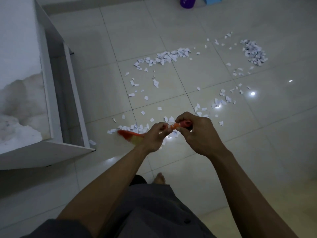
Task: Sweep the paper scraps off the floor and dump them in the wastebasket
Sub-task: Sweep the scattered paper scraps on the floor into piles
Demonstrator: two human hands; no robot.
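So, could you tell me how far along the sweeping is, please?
Early on. One pile looks gathered at far right. The left hand and right hand hold the broom, its head by the near scraps. Scattered scraps are left to sweep and dump in the wastebasket.

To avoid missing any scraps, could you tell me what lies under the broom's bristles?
Along the far edge of the broom's bristles, paper scraps lie on the floor. Anything directly beneath the blurred bristles is covered.
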